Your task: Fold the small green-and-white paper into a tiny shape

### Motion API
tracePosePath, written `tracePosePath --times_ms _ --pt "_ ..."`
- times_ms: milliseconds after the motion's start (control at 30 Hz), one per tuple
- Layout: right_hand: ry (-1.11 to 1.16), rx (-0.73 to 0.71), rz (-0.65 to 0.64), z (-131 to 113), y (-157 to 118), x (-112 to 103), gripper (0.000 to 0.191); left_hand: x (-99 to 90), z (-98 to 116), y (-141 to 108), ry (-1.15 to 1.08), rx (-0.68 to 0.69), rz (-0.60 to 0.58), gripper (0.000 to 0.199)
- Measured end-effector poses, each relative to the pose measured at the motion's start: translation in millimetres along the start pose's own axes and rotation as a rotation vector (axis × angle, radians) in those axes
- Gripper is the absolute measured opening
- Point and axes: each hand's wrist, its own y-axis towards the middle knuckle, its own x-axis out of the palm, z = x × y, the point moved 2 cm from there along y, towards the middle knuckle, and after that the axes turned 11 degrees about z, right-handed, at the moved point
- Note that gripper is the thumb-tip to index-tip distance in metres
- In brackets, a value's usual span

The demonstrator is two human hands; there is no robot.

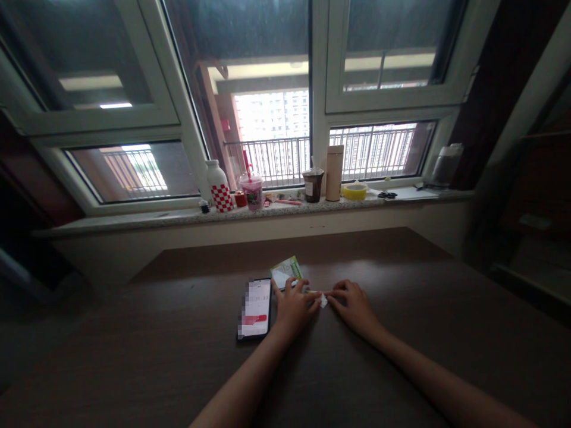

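My left hand rests on the dark table, its thumb at a small white piece, perhaps paper or film. Its other fingers are bent and partly spread over the near edge of a green-and-white packet. From the other side, my right hand brings thumb and forefinger together at the same white piece. A thin pale yellowish strip shows by the left fingertips; its kind is too small to make out. Left of my left hand lies a phone with its screen lit.
The brown table reaches to a wall below the window. On the stone sill stand a white bottle with red checks, a pink drink cup, a dark drink cup, a tan flask and a yellow tape roll.
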Motion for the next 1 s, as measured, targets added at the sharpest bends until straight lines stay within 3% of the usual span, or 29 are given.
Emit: tracePosePath --times_ms 333,667,1000 --pt "-0.073 -0.026 -0.032 -7.7 1.1 -4.2 0.020 -3.5 2.4 0.7 -0.112 0.025 -0.043 0.020" --pt "-0.088 -0.030 -0.026 -8.3 1.2 -4.4 0.020 -8.7 5.1 2.5 -0.104 -0.016 -0.026 0.020" --pt "-0.092 -0.033 -0.027 -8.2 1.0 -4.0 0.020 -7.3 5.6 2.7 -0.070 0.042 -0.013 0.017"
